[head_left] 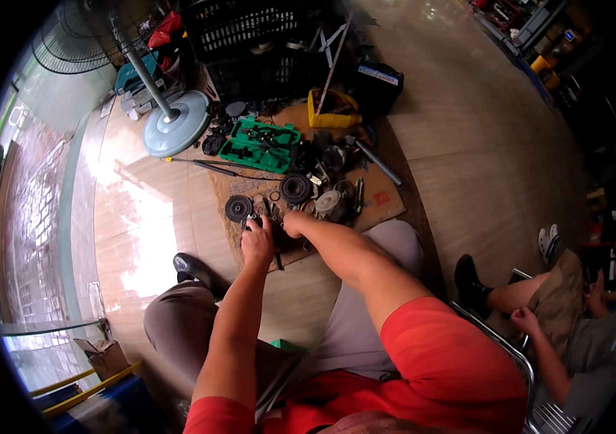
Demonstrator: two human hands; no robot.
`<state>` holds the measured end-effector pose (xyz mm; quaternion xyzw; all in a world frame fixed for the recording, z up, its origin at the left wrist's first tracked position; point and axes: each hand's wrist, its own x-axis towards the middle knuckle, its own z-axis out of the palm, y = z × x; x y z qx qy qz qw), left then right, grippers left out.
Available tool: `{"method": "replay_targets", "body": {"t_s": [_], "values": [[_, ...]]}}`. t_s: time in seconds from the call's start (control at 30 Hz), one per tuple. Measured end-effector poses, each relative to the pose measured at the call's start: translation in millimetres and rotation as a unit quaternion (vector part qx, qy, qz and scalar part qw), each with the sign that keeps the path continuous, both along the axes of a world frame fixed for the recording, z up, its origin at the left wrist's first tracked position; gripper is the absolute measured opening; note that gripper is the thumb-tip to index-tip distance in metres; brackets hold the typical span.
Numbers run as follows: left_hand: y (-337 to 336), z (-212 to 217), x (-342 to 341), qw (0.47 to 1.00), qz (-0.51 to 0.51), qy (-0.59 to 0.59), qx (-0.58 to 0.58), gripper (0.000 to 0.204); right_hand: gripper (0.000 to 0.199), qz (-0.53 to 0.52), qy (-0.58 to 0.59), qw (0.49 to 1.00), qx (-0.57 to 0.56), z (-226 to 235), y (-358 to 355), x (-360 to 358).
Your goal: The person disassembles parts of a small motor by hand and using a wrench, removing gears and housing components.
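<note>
My left hand (256, 240) is low over the near edge of a cardboard sheet (387, 206). Its fingers close on a small dark part with a bright metal spot, too small to name. Just to its right, my right hand (295, 223) is curled, and whatever its fingers grip is hidden. A dark grooved pulley (238, 208) lies beyond my left hand. Farther off is a second, larger round pulley (295, 189). A greyish round metal housing (332, 205) sits to the right of my right hand, among small loose metal parts.
A green tool case (261, 145) lies open behind the parts. Behind it stand a black crate (268, 76), a yellow container (335, 108) and a black battery (379, 87). The fan's round base (175, 124) is at far left. Another person (576, 325) sits at right beside a metal chair (529, 362).
</note>
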<state>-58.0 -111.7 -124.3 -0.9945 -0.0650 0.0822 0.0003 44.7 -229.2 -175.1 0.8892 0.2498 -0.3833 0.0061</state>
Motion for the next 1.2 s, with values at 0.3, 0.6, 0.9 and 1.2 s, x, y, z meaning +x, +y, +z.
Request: {"method": "replay_targets", "body": {"t_s": [0.3,0.6,0.9,1.2], "values": [[-14.8,22.7,4.1,0.999,-0.002,0.002,-0.038,0.096,0.024,0.132,-0.019,0.990,-0.054,-30.3,-10.3,15.1],[8.4,22.5,-9.6,0.995,0.047,0.028,-0.086,0.085,0.040,-0.079,0.053,0.992,0.079,20.5,13.4,-6.6],[6.5,14.6,-3.9,0.992,0.038,0.049,-0.108,0.094,0.026,0.140,-0.083,0.980,0.118,-10.5,0.2,30.7],[-1.2,25.9,0.1,0.991,0.050,0.071,-0.105,0.091,0.030,0.082,-0.018,0.993,0.086,16.5,-17.0,23.4]]}}
